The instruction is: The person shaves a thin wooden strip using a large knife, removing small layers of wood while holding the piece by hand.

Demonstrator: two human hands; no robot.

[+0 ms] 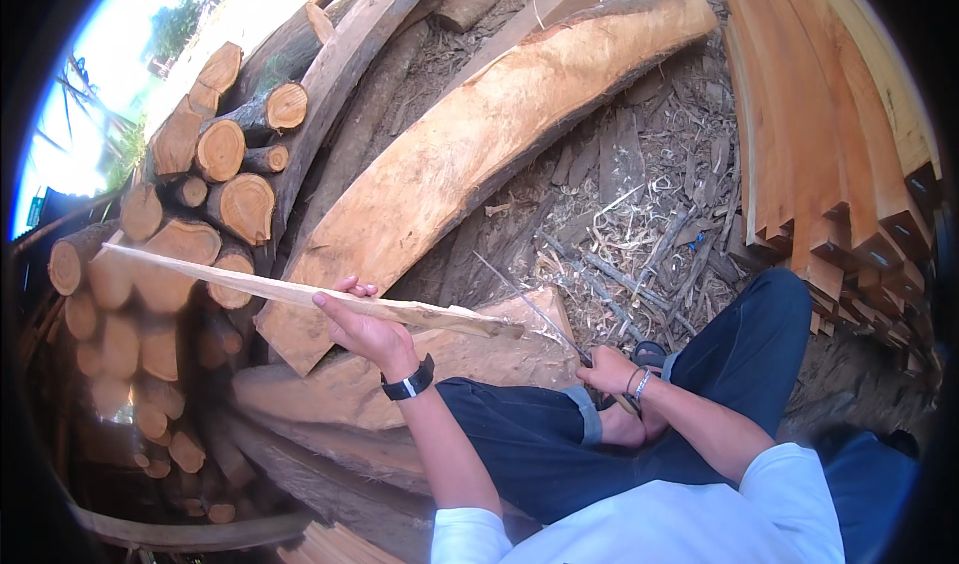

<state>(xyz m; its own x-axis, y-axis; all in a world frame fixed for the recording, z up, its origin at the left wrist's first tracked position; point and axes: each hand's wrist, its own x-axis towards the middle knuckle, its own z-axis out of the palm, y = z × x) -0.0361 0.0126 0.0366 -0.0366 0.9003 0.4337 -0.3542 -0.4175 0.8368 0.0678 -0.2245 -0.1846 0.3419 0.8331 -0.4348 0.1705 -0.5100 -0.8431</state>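
Lengthwise, a tapered wooden stick slants from far left to near right, gripped in the fingers of my left hand — its thick end just left of the knife, clamped in the fingers of my nearer right hand.

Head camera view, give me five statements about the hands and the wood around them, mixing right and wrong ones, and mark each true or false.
1. The left hand holds a long, thin strip of wood. True.
2. The right hand is empty. False: the right hand grips a long, thin blade.
3. Cut logs are stacked at the picture's left. True.
4. The sawn boards are stacked at the picture's lower left. False: these are at the upper right.
5. Pale shavings lie on the ground beyond the right hand. True.
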